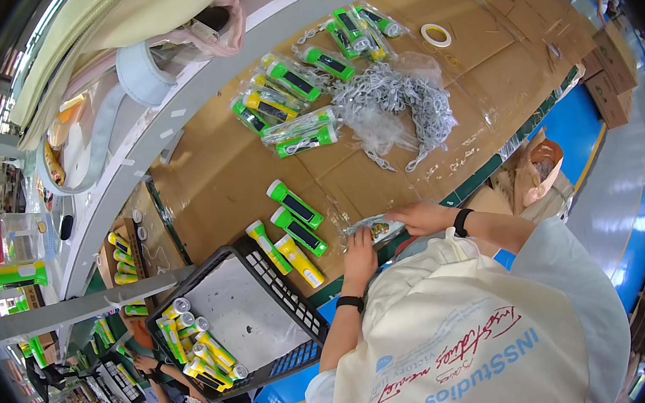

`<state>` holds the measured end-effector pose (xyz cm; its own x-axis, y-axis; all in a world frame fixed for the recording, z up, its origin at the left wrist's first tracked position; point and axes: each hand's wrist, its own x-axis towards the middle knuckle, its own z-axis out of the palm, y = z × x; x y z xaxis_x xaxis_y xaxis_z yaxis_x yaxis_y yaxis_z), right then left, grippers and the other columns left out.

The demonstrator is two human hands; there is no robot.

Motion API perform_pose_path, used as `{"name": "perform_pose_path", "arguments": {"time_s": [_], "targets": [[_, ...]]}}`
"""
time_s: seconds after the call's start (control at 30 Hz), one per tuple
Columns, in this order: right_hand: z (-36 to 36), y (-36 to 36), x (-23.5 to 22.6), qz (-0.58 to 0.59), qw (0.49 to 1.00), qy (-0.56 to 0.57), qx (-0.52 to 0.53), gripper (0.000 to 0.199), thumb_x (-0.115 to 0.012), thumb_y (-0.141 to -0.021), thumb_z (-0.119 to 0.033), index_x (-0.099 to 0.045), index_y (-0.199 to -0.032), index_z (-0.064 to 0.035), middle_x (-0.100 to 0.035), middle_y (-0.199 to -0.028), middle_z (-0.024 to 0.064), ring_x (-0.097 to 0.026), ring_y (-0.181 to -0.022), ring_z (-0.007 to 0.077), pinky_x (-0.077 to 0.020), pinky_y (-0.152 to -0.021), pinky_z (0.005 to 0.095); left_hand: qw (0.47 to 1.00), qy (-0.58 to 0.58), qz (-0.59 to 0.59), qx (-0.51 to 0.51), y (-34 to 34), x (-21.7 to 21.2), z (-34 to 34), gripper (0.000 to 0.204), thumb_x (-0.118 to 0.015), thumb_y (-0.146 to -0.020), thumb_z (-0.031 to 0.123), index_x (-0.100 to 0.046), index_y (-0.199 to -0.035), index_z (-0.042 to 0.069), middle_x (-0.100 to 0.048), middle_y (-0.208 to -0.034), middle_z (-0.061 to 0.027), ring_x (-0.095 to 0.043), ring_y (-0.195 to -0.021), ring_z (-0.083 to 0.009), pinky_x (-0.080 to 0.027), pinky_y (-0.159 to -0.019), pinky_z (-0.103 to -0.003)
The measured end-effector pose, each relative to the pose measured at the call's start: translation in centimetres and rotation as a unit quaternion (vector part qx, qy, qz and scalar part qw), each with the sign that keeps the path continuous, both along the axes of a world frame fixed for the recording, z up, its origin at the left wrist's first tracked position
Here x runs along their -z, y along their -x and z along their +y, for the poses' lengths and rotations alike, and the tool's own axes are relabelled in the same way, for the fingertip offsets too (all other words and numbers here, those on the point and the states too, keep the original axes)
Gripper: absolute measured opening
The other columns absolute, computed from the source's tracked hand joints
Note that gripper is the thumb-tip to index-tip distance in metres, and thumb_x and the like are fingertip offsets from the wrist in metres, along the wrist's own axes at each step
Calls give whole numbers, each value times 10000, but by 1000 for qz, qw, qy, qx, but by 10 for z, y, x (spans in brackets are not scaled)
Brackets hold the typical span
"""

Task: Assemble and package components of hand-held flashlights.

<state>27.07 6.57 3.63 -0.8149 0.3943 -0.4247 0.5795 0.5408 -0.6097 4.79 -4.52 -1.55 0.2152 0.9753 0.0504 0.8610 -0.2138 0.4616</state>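
At the table's near edge, both my hands are on a clear plastic bag (pixel 378 228) with a coloured print on it; its contents are hard to make out. My left hand (pixel 360 254) grips its left end with the fingertips. The right end is held by my right hand (pixel 423 217), fingers closed on it. Just left of the bag lie two green flashlights with dark panels, the nearer one (pixel 299 232) beside a yellow flashlight (pixel 299 261) and a yellow-green flashlight (pixel 269 247).
Left of me, a black crate (pixel 315 328) holds several flashlights. Bagged flashlights (pixel 291 80) lie farther back on the cardboard-covered table (pixel 219 172), beside a heap of grey cords (pixel 426 106) and a tape roll (pixel 436 35). A metal shelf (pixel 194 82) edges the far side. Other people work at lower left.
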Motion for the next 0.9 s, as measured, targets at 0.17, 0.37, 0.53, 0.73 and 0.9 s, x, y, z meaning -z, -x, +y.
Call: {"name": "perform_pose_path", "arguments": {"time_s": [0.17, 0.37, 0.53, 0.73, 0.9], "targets": [[13, -1, 5, 154, 970, -184, 46, 338, -545, -861, -242, -524, -1159, -84, -603, -1002, 135, -582, -918, 333, -458, -766, 432, 964, 169, -152, -139, 16, -26, 19, 304, -607, -799, 127, -573, -1083, 24, -625, -964, -219, -601, -844, -399, -500, -720, -422], [28, 18, -36, 88, 981, -8, 173, 298, -490, -913, -305, -618, -996, -49, -627, -867, 176, -589, -822, 365, -460, -696, 441, 863, 92, -401, -293, 42, -39, 27, 294, -753, -746, 116, -596, -966, 0, -619, -854, -33, -579, -704, -129, -463, -617, -258], [30, 19, -55, 136, 965, 47, 217, 331, -484, -923, -324, -616, -1004, -32, -627, -878, 181, -593, -801, 340, -457, -709, 408, 876, 108, -373, -286, 57, -70, 11, 263, -748, -747, 76, -573, -928, -1, -603, -852, -39, -559, -751, -96, -449, -686, -221], [39, 16, -87, 153, 939, 291, 101, 430, -450, -968, -364, -571, -1081, 33, -622, -957, 75, -542, -875, 143, -440, -791, 309, 801, 17, -489, -344, 52, -139, 0, 212, -711, -766, -23, -545, -892, 11, -583, -789, -7, -546, -726, -64, -456, -670, -204], [40, 24, -121, 186, 875, 429, 123, 422, -446, -978, -348, -566, -1094, 39, -591, -923, 11, -521, -883, 81, -436, -788, 252, 859, -150, -371, -319, 49, -190, -1, 151, -647, -767, -63, -523, -789, 22, -613, -864, -91, -566, -790, -154, -461, -705, -276]]}}
